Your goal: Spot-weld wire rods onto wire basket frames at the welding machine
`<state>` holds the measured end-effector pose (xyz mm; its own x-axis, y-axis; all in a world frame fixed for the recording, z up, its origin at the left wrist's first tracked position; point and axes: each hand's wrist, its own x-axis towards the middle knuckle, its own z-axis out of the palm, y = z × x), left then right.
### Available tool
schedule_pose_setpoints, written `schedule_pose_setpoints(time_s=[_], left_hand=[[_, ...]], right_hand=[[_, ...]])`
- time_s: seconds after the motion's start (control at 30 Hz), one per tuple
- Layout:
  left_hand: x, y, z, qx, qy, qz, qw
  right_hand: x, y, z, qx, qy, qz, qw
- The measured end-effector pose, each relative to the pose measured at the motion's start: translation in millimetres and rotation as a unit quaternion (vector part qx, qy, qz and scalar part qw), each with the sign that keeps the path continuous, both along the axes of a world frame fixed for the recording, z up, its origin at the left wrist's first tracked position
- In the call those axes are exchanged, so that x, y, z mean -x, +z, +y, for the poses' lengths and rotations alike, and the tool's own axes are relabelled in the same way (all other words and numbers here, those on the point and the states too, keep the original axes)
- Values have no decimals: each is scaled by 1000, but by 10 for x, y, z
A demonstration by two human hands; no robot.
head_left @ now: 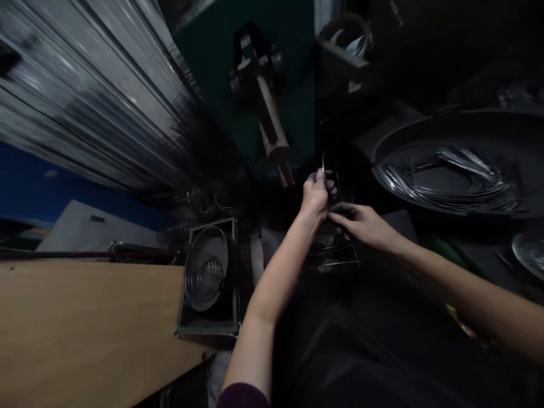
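My left hand (315,194) is closed around a thin metal wire ring (324,162) that sticks up above its fingers. My right hand (361,222) reaches in just to the right and below, fingers pinched together at the same spot, touching the left hand; what it holds is too dark to make out. Both hands hover over a dim wire frame (335,258) on a dark surface, in front of a machine lever with a brown handle (272,127).
A square box with stacked wire rings (209,277) stands left of my left forearm, at the edge of a wooden tabletop (85,334). A large round dark tray with loose shiny wire loops (450,175) lies at right. A bundle of long metal rods (93,102) fills the upper left.
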<state>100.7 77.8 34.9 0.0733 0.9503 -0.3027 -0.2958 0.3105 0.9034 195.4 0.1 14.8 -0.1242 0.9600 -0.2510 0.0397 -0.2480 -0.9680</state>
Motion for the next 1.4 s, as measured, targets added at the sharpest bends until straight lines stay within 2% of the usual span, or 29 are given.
schedule_pose_setpoints(time_s=[0.07, 0.13, 0.2, 0.23, 0.3, 0.37, 0.4, 0.47, 0.6, 0.73, 0.93, 1.23, 1.4], left_hand=[[328, -111, -162, -82, -19, 89, 993], [692, -273, -489, -180, -65, 184, 964], [971, -507, -875, -213, -173, 252, 928], [1050, -646, -1046, -217, -185, 298, 911], [1079, -922, -1272, -221, -123, 353, 901], [997, -1112, -1312, -232, -33, 350, 907], [955, -1154, -1270, -244, -2, 335, 910], [928, -1132, -1117, -278, 20, 314, 908], [1105, -887, -799, -336, 7, 332, 882], [1243, -731, -596, -378, 2, 339, 861], [1257, -685, -387, -413, 15, 310, 856], [1276, -639, -189, -442, 25, 276, 853], [1316, -601, -115, -427, 15, 285, 858]], right_hand=[[65, 58, 86, 10, -5, -2, 1000], [108, 84, 189, 33, 1, -8, 999], [140, 66, 279, 62, 13, -15, 998], [157, 45, 315, 72, 16, -17, 997], [199, 4, 369, 79, 22, -22, 996], [250, -1, 414, 82, 24, -25, 996], [277, 19, 441, 85, 23, -24, 996], [330, 101, 510, 93, 19, -8, 995], [427, 313, 706, 92, 5, 44, 995], [504, 375, 905, 64, -19, 53, 996], [551, 340, 1090, 52, -13, 46, 997], [622, 537, 1156, 44, -43, 0, 998], [656, 551, 1211, 25, -47, 7, 999]])
